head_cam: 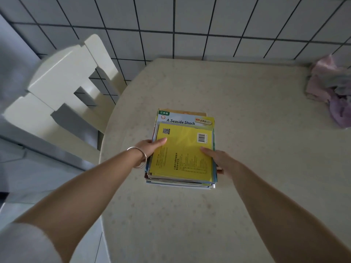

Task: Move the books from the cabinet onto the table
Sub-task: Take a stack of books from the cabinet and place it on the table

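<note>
The stack of books (182, 154) is seen lying flat on the bench (247, 130), its long axis running away from the person, clasped at its side edges by the left hand (150, 147) and right hand (218, 158), thumbs on top, both equally near.

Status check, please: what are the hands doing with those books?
Left hand, right hand grip stack of books by its sides. Stack over table. Nothing in the way.

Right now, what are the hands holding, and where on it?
The stack of books. Left hand grips its left edge, right hand its right edge, thumbs on the yellow top cover. Whether it rests on the table can't be told.
</note>
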